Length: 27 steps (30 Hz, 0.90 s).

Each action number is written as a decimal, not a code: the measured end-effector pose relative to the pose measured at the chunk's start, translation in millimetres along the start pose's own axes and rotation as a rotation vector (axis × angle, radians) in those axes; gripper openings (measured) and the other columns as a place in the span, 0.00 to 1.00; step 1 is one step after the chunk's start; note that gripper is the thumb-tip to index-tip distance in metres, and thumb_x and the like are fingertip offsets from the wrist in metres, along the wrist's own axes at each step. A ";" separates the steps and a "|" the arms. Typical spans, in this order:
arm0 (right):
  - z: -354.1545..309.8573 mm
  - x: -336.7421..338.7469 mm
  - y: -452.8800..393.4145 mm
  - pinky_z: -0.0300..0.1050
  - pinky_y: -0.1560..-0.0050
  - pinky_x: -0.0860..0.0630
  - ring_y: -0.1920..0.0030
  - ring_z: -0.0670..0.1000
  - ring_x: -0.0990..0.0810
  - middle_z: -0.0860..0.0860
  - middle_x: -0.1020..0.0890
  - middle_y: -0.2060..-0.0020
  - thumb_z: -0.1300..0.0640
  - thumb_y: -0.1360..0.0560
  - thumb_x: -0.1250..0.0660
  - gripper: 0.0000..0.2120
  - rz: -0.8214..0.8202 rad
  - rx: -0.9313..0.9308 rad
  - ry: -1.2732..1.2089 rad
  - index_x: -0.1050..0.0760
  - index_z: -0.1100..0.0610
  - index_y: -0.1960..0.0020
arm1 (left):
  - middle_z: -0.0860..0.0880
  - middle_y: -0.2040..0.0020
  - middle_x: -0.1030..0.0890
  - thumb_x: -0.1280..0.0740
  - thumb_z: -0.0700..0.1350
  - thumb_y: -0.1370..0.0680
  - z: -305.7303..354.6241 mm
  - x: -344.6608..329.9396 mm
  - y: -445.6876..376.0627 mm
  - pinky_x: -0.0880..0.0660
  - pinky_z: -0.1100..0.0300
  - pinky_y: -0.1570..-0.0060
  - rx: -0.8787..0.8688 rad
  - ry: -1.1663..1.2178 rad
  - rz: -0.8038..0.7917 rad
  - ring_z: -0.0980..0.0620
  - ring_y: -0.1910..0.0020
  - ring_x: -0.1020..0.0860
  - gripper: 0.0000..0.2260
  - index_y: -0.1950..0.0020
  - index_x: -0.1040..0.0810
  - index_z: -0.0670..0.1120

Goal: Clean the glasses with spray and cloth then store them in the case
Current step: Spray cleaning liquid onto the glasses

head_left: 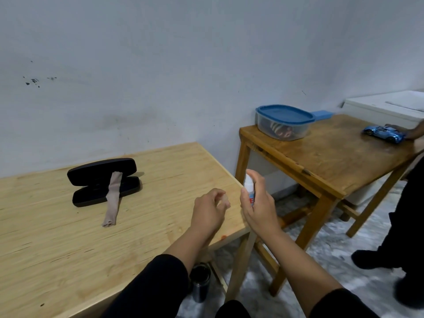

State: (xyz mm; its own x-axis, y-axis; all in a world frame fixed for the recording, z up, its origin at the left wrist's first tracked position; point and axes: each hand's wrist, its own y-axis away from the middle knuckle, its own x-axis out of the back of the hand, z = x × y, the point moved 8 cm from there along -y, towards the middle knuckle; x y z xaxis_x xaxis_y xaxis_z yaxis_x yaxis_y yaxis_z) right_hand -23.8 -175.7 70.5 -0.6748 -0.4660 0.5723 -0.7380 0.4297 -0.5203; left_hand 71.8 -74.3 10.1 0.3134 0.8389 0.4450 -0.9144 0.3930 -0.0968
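Note:
My right hand [257,203] grips a small white spray bottle [249,185] upright just past the right edge of the light wooden table [68,249], with the forefinger over its top. Just left of the bottle, my left hand [210,210] has its fingers curled and pinches something pale and see-through [224,201]. It is blurred and looks like the glasses. A black glasses case [91,173] lies open at the table's back left. A beige cloth [112,200] is draped over its front half and runs down onto the table.
To the right stands a darker wooden table [332,157] carrying a blue-lidded plastic container [283,122] and a blue toy car [383,133] under another person's hand. That person, dressed in black [403,226], stands at the far right. A dark flask [200,281] sits on the floor.

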 end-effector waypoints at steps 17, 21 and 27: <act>-26.1 -12.4 -13.4 0.54 0.50 0.23 0.46 0.54 0.23 0.55 0.26 0.41 0.54 0.20 0.44 0.20 -0.101 0.028 0.005 0.42 0.49 0.30 | 0.40 0.39 0.25 0.49 0.48 0.19 19.5 64.9 0.6 0.34 0.51 0.38 -0.259 -0.713 0.014 0.42 0.39 0.29 0.18 0.36 0.29 0.40; -44.6 -19.2 -17.9 0.48 0.47 0.25 0.43 0.52 0.25 0.54 0.27 0.38 0.56 0.21 0.43 0.20 -0.110 0.065 -0.027 0.41 0.51 0.30 | 0.39 0.41 0.23 0.48 0.49 0.19 16.0 90.9 -2.0 0.35 0.52 0.39 -0.256 -0.796 0.072 0.41 0.41 0.28 0.18 0.38 0.28 0.39; -81.3 -43.2 -27.1 0.42 0.48 0.33 0.39 0.57 0.25 0.54 0.28 0.33 0.58 0.21 0.43 0.20 -0.107 0.153 -0.050 0.38 0.54 0.30 | 0.41 0.48 0.20 0.42 0.50 0.21 18.3 153.9 7.3 0.40 0.54 0.43 -0.283 -0.910 0.238 0.42 0.45 0.24 0.16 0.45 0.23 0.39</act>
State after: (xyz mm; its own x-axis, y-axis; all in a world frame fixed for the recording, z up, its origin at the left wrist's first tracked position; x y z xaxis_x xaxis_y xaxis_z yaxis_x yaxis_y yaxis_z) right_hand 25.6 -104.3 111.4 -0.5889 -0.5421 0.5994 -0.7950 0.2551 -0.5504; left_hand 108.6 50.8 94.2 -0.2967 0.3440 0.8909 -0.7956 0.4269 -0.4298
